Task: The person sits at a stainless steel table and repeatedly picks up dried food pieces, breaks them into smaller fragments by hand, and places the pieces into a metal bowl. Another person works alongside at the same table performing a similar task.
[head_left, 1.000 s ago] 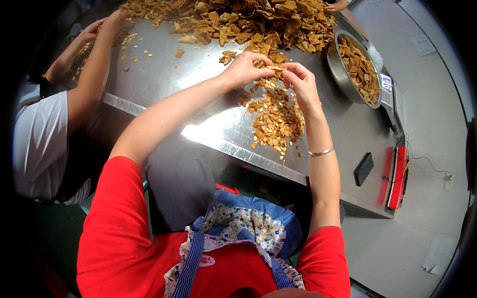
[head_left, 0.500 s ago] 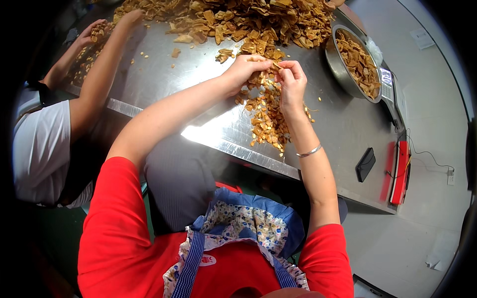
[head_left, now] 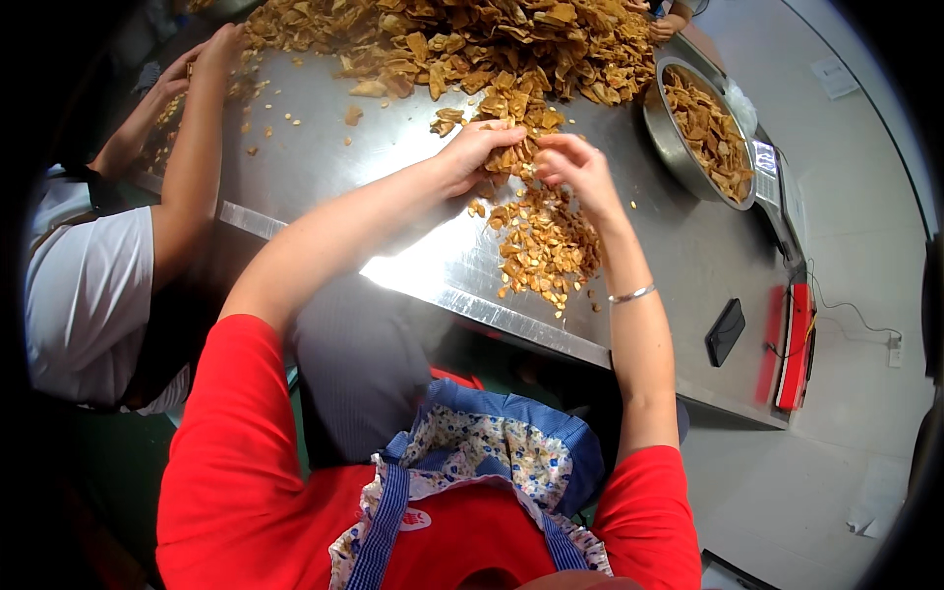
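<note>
My left hand [head_left: 476, 147] is closed around brown dried pieces, its thumb reaching across them above a trail of flakes. Just right of it, my right hand [head_left: 572, 169] has bent fingers close to the held pieces; whether anything small is between them is hard to see. Below both hands, a small pile [head_left: 543, 251] of broken brown flakes and pale yellow seeds lies on the steel table [head_left: 324, 147]. A large heap of dried brown pieces [head_left: 501, 44] covers the back of the table, its front spilling toward my hands.
A steel bowl [head_left: 669, 138] of dried pieces sits at right by a scale [head_left: 770, 182]. A black phone [head_left: 726, 332] and red box [head_left: 792, 349] lie near the right end. A co-worker's arms [head_left: 192, 162] reach over the left end; another person's hand [head_left: 669, 22] is at the back.
My left hand has moved slightly down. My right hand has shifted, its fingertips no longer meeting the left thumb as before. The co-worker's hands at left have moved a little.
</note>
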A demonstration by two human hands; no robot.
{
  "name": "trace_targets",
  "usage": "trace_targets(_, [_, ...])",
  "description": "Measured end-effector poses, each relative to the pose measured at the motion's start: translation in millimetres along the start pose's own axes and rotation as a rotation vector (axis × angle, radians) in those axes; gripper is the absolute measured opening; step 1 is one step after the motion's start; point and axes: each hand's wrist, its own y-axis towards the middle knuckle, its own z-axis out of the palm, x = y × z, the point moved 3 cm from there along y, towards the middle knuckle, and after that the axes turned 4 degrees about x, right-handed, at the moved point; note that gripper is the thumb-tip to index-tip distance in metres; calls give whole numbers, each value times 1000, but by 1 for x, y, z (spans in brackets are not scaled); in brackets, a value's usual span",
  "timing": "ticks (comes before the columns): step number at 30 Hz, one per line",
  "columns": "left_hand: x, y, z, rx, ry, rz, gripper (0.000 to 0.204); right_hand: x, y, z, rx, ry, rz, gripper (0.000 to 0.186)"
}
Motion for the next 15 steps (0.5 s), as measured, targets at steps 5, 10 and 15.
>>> trace_targets(5, [-1,2,7,137,-118,-73,15,-35,46,-65,-325,-895,-63,33])
trace_targets(10, [-4,2,8,197,-34,-81,12,-52,74,-59,-266,-959,-117,29])
trace_targets(15, [-1,4,5,199,-79,-107,13,-51,67,-73,-364,-459,-100,23])
